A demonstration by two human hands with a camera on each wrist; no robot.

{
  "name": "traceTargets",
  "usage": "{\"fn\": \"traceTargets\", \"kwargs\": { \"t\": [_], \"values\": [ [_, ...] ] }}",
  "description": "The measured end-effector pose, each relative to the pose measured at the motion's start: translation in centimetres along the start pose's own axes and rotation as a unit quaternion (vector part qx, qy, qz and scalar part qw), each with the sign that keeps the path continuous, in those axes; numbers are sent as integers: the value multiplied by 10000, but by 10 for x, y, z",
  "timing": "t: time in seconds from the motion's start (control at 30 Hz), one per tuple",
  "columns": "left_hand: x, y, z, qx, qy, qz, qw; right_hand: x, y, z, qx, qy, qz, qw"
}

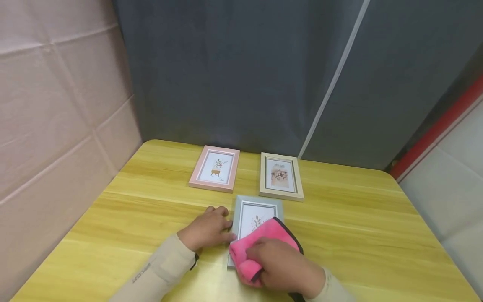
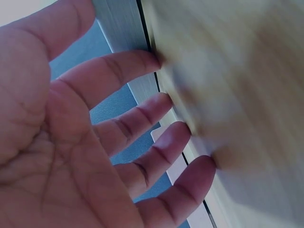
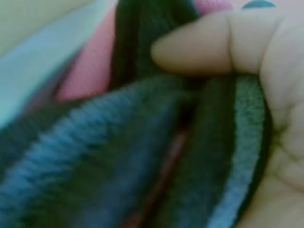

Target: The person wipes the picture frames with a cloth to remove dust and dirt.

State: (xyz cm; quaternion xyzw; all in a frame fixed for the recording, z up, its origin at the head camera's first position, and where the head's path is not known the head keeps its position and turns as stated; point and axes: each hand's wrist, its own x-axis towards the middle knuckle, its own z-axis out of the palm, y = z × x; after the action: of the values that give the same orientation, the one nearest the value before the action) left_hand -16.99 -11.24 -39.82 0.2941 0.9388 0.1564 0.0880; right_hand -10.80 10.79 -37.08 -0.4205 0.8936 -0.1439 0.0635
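A grey picture frame (image 1: pixel 247 216) lies flat on the table, a plant print showing behind its front. Across its lower part spreads a folded pink cloth (image 1: pixel 274 233) with dark edging, hiding that end of the frame. My right hand (image 1: pixel 283 266) grips the bunched cloth and presses it on the frame; the right wrist view shows the thumb (image 3: pixel 204 47) over dark folds. At the frame's left edge is my left hand (image 1: pixel 210 228), its thumb against the side. In the left wrist view its fingers (image 2: pixel 137 123) are spread and loosely bent, with nothing in the palm.
Behind the grey frame lie a pink picture frame (image 1: pixel 214 168) to the left and a cream picture frame (image 1: pixel 281 177) to the right. The yellow wood-grain table (image 1: pixel 358 235) ends at a dark curtain (image 1: pixel 226 75). A pale cloth wall (image 1: pixel 56 105) stands at the left.
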Motion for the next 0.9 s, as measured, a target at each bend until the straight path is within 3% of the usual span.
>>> {"fn": "traceTargets", "kwargs": {
  "t": [0.13,0.27,0.4,0.53,0.63,0.77,0.9],
  "values": [
    [1,0,0,54,-30,-18,10000,-6,4,-7,198,-404,673,9967],
    [1,1,1,25,-15,11,10000,-16,11,-16,562,-693,1316,9873],
    [-1,3,0,-24,-33,-16,10000,-24,19,-25,902,-624,1407,9839],
    [-2,4,-2,-59,-65,-71,9999,-32,36,-38,583,12,1257,9904],
    [-2,5,-3,-85,-65,-90,9999,-44,58,-52,0,655,1662,9839],
    [-3,5,-2,-104,-56,-92,9999,-66,102,-64,-740,1504,2298,9587],
    [-3,4,-2,-109,-13,11,9999,-94,152,-56,-1473,2126,2706,9273]
  ]
}}
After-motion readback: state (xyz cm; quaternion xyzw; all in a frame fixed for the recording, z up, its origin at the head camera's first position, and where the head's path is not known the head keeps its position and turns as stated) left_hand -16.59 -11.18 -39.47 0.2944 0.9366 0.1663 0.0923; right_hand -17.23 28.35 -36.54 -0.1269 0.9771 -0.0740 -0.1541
